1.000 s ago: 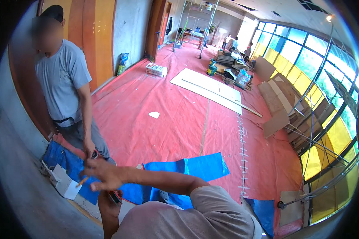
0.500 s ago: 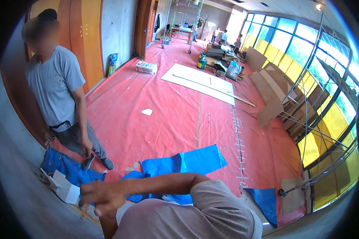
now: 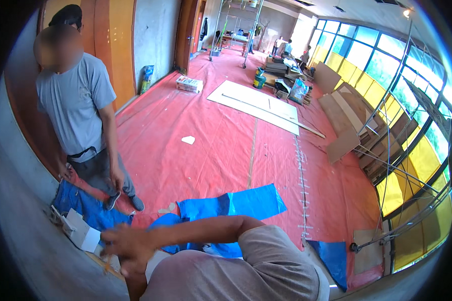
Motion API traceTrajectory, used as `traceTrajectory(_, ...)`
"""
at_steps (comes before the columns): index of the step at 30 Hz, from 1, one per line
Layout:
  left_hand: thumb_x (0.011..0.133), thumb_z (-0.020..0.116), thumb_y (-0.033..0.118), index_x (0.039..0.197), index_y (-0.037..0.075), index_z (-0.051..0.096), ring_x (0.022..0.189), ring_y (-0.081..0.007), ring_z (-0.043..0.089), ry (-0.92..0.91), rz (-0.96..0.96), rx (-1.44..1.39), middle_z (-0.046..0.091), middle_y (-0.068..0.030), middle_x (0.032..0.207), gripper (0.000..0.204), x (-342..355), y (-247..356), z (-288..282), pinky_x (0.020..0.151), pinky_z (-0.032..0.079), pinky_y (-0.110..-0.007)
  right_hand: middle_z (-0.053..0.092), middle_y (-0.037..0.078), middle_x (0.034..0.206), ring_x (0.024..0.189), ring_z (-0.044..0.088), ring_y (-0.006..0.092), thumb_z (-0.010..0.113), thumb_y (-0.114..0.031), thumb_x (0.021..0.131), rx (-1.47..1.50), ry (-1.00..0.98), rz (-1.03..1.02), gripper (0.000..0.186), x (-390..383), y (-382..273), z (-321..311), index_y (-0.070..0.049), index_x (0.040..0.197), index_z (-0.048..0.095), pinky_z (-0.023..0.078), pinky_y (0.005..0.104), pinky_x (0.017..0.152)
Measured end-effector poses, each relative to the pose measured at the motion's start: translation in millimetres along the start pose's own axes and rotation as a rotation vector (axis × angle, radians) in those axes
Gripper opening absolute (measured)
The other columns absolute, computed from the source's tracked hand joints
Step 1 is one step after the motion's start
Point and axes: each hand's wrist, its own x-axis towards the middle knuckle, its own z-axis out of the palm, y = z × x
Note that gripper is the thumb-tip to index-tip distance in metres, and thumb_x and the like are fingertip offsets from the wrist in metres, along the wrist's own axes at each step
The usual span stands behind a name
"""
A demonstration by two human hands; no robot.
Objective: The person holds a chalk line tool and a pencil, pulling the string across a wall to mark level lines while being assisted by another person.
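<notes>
White box [image 3: 91, 239], likely put near the wall [image 3: 22, 226] for clearance, sits at nine o'clock from the right hand [image 3: 129, 246], whose blurred grasp I can't tell.

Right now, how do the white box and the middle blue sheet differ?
The white box has flat faces and straight edges; the blue sheet is thin and creased. The white box looks small, while the blue sheet spreads wide. The white box sits near the gray wall; the blue sheet lies on the red floor cover.
</notes>
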Motion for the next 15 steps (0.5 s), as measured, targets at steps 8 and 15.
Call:
traceTrajectory(8,0.105,0.050,0.037,0.123,0.005,0.060,0.103,-0.0314,0.068,-0.036,-0.005,0.045,0.067,-0.0162,0.115,0.037,-21,-29,61,0.096,0.054,-0.049,0.050,0.019,0.111,0.102,0.051,0.0374,0.044,-0.073,0.094,0.084,0.207,0.041,0.080,-1,21,-15,-0.003,0.129,0.058,0.041,0.0496,0.086)
traceTrajectory(15,0.104,0.052,0.031,0.114,0.004,0.063,0.093,-0.0300,0.070,0.047,-0.011,0.233,0.070,-0.0167,0.106,0.030,-20,-20,30,0.090,0.056,-0.047,0.050,0.018,0.107,0.100,0.051,0.0355,0.043,-0.069,0.097,-0.166,0.177,0.136,0.074,-6,31,-10,-0.004,0.127,0.060,0.041,0.0491,0.084)
